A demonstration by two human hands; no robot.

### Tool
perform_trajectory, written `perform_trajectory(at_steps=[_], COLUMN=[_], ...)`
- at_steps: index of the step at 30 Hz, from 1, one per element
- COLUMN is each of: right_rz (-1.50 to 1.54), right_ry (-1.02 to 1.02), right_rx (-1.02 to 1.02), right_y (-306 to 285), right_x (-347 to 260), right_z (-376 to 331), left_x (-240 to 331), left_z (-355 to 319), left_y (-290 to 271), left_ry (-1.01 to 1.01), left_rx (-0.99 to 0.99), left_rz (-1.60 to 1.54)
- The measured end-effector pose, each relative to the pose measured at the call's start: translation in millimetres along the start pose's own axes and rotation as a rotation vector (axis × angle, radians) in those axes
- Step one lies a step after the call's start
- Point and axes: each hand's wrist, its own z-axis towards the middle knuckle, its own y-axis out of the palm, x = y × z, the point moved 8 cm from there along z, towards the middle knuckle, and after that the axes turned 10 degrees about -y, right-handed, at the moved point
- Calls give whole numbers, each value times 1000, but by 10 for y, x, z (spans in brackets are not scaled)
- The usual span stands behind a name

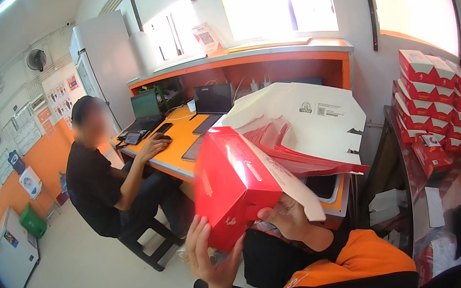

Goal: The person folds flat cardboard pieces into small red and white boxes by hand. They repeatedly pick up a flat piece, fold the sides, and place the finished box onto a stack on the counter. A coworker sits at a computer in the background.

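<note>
While the red carton is held up in the air in front of the person, above the lap and just short of the near edge of the orange counter, it looks already folded into a box shape, with its white-lined flap open on the right. Closing that flap seems to be what is left. The left hand is spread open, palm against the carton's lower left face; the right hand grips its underside near the flap. Its long axis runs from lower left to upper right, tilted, open end to the right. Flat carton blanks lie stacked on the counter behind; finished red boxes are piled at the right.
</note>
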Motion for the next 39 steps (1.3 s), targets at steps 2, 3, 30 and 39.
perform_trajectory(at_steps=[2, 3, 30, 39], right_rz=[-44, -19, -1509, -1000], right_ry=[-96, -123, 3, 337], right_rx=[22, 39, 961, 791], right_y=[47, 74, -2439, -3021], right_x=[-164, -233, -1672, -1013], right_z=[108, 157, -1021, -1186], left_x=[-22, -2, 128, 17], left_z=[20, 77, 914, 876], left_y=[193, 267, 3217, 3249], left_ry=[-50, -121, -22, -19], left_rx=[-3, -10, -734, -858], left_rz=[-189, -242, 308, 614])
